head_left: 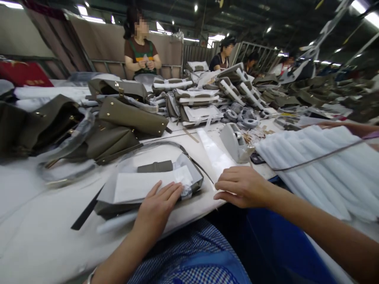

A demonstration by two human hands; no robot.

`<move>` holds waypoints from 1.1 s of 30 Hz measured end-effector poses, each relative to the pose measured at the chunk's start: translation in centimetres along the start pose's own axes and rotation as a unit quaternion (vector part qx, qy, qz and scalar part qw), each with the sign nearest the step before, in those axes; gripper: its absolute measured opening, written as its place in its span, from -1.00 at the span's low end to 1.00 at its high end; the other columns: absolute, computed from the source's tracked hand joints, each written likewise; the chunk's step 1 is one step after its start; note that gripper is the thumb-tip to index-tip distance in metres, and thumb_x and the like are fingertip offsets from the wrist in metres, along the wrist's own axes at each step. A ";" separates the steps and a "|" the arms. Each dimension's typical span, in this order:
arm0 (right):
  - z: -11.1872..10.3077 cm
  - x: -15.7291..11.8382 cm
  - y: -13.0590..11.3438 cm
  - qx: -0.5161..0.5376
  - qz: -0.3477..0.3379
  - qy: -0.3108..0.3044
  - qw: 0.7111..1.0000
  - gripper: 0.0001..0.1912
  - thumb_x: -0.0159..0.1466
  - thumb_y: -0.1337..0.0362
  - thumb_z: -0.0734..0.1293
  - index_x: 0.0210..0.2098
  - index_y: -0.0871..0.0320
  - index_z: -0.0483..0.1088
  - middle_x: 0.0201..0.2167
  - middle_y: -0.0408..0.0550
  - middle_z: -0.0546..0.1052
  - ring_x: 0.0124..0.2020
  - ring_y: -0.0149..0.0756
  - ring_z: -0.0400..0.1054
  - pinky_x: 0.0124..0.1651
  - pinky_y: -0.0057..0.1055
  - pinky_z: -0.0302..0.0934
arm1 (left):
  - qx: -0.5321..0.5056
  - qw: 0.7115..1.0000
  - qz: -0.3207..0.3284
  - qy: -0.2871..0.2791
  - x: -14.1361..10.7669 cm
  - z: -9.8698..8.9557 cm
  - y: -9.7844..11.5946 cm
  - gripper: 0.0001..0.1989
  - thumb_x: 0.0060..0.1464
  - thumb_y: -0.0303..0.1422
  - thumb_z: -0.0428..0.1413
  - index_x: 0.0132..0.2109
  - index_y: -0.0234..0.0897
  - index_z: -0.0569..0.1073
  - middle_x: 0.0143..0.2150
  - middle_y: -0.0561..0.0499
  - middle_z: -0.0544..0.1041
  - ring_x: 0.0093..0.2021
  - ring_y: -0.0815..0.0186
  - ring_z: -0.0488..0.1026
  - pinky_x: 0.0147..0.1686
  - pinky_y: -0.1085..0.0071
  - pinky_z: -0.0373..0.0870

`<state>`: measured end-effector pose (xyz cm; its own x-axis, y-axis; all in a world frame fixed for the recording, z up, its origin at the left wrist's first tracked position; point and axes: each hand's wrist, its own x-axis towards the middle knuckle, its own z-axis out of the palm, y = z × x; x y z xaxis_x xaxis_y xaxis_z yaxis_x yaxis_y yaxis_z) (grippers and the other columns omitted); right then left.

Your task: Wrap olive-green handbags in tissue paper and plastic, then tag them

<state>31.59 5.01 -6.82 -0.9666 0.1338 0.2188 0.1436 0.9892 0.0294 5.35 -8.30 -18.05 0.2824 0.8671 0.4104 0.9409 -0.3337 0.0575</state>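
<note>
White sheet lies beneath the left hand, atop an olive handbag at the worktable's near edge. Light, even pressure from the flat palm would, in judgement, steady sheet and handbag without creasing either, leaving the other hand free for fine work. Left hand: fingers extended, slightly spread, resting without gripping. Right hand: just right of the handbag, fingers curled with the thumb beneath; whether the fingertips pinch anything cannot be told. On the handbag, beyond the sheet, sits an olive strip. Outward, to the handbag's upper right, a glossy pale strip lies alongside a grey tape dispenser; farther right is a bundle of white padding. Behind the handbag stand wrapped bags in a stack and, beyond them, a co-worker.
</note>
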 end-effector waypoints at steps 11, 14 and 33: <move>1.8 9.3 0.4 0.002 -0.136 -0.149 0.979 -0.71 0.32 0.07 0.32 -0.40 0.15 0.43 -0.46 -0.09 0.52 -0.40 -0.29 0.36 -0.39 -0.37 -0.01 | -0.054 0.997 -0.034 0.043 0.2 -0.2 0.5 -0.65 0.28 -0.47 0.04 0.18 -0.20 0.38 0.16 -0.02 0.52 0.15 0.21 0.47 0.26 0.03 0.26; 2.4 10.5 0.4 -0.004 -0.141 -0.173 0.975 -0.73 0.28 0.08 0.35 -0.38 0.16 0.44 -0.44 -0.08 0.54 -0.39 -0.28 0.37 -0.40 -0.37 -0.03 | -0.061 0.996 -0.041 0.050 0.2 -0.1 0.5 -0.67 0.28 -0.47 0.04 0.17 -0.20 0.39 0.14 -0.01 0.54 0.15 0.23 0.47 0.27 0.04 0.25; 2.8 14.7 0.2 -0.059 -0.128 -0.301 0.943 -0.68 0.19 0.02 0.41 -0.35 0.18 0.58 -0.46 0.04 0.61 -0.42 -0.17 0.47 -0.44 -0.38 -0.04 | -0.121 0.979 -0.132 0.101 1.1 -0.1 2.4 -0.58 0.23 -0.01 0.07 0.03 -0.22 0.44 0.01 -0.09 0.58 0.01 0.17 0.51 0.24 0.05 0.24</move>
<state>16.80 7.33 -6.32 -0.9130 -0.0636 -0.4029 -0.1227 0.9849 0.1225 7.96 -8.15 -17.37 -0.0305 0.8518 0.5229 0.8972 -0.2073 0.3900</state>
